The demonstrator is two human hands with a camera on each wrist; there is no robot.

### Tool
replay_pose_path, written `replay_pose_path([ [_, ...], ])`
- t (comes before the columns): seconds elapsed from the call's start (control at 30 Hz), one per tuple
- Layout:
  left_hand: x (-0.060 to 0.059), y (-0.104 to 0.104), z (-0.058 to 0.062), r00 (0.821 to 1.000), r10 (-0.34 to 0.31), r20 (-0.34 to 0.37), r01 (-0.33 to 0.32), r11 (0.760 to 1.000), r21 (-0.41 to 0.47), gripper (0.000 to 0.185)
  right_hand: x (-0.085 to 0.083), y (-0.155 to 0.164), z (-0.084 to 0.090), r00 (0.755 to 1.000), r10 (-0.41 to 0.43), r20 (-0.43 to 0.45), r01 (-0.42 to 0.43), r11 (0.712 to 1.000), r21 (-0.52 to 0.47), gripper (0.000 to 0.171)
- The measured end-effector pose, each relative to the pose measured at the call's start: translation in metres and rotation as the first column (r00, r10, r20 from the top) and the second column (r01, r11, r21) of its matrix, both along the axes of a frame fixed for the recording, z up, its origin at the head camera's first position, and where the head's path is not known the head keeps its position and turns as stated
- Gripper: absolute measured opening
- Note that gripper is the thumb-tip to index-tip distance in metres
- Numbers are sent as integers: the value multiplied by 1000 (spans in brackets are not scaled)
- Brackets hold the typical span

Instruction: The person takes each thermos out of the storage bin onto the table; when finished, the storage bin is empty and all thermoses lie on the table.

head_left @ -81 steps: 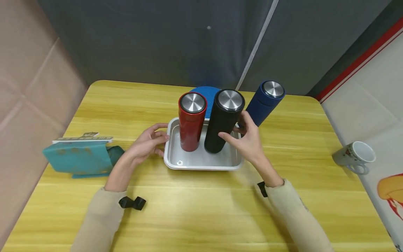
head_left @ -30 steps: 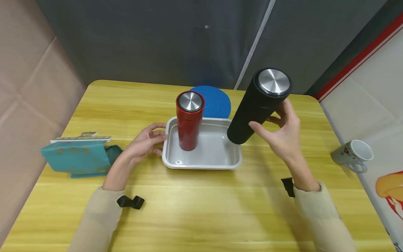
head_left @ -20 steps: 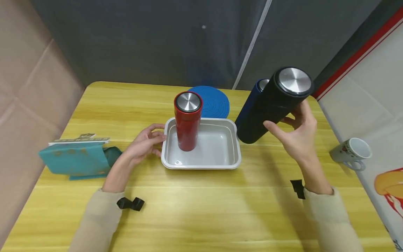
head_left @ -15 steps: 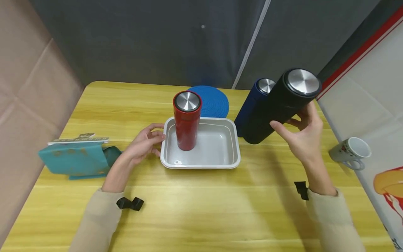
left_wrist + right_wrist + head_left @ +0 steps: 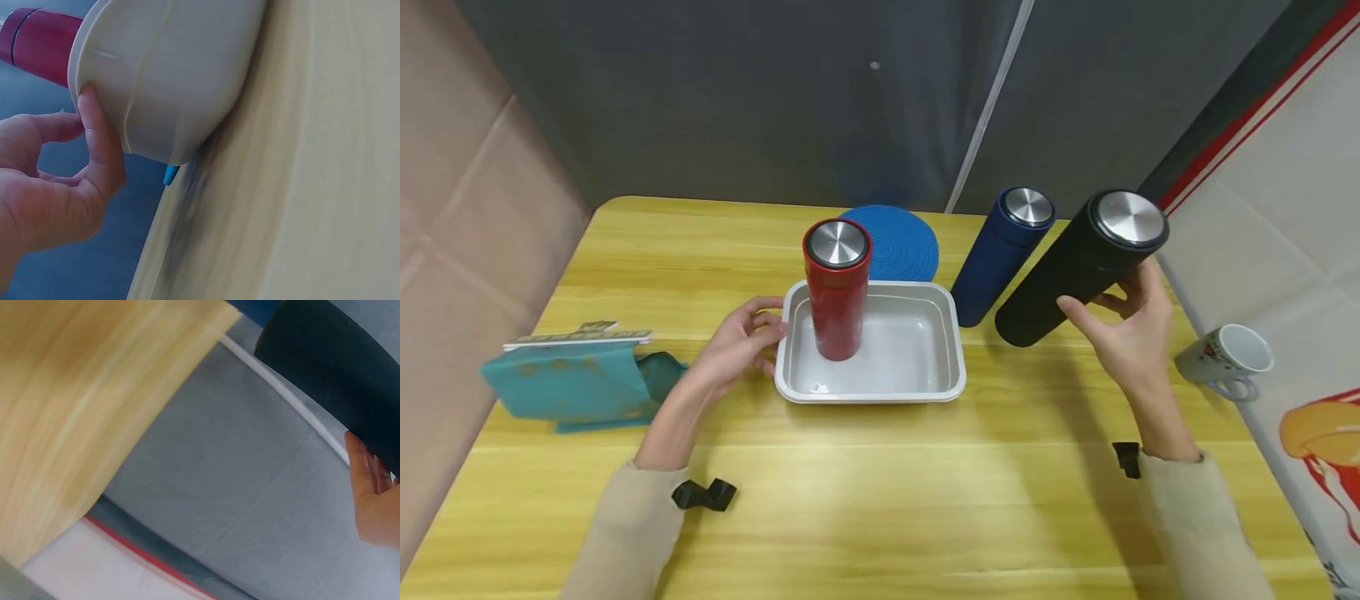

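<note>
The wood-grained table [image 5: 880,517] supports the layout; clock positions are read from the tray's centre, 12 o'clock being the far side. The light grey tray [image 5: 913,354] sits mid-table. The teal package [image 5: 568,383] lies at 9 o'clock. The black bottle [image 5: 1067,283] is outside the tray, between 2 and 3 o'clock. The blue bottle [image 5: 992,267] stands at 2 o'clock. The red bottle [image 5: 837,312] stands inside the tray's 9 o'clock half. The blue mat [image 5: 906,246] lies at 12 o'clock. The right hand [image 5: 1127,333] holds the black bottle between thumb and fingers. The left hand [image 5: 733,346], loosely spread, touches the tray rim at 9 o'clock. The mug [image 5: 1213,358] stands at 3 o'clock.
</note>
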State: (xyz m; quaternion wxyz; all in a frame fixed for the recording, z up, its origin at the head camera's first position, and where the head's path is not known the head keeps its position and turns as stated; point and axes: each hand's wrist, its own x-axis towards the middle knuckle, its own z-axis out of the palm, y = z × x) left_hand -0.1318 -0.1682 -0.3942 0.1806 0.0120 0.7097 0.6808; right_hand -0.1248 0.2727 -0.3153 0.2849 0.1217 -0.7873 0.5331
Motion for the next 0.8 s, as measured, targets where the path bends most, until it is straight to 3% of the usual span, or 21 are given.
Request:
replay_pose_path([
  [0.2, 10, 5, -2, 997, 82, -13, -82, 996, -25, 50, -6, 10, -11, 998, -61, 25, 61, 998, -15, 63],
  [0.47, 25, 9, -3, 984, 177, -20, -177, 984, 5, 48, -5, 5, -8, 993, -99, 62, 102, 994, -40, 61],
  [0.63, 29, 10, -2, 972, 233, -8, -233, 972, 25, 42, -18, 15, -22, 990, -104, 94, 110, 992, -61, 61],
  [0.8, 30, 10, -2, 968, 250, -8, -250, 968, 14, 40, -34, 24, -35, 989, -86, 124, 99, 990, -98, 61],
])
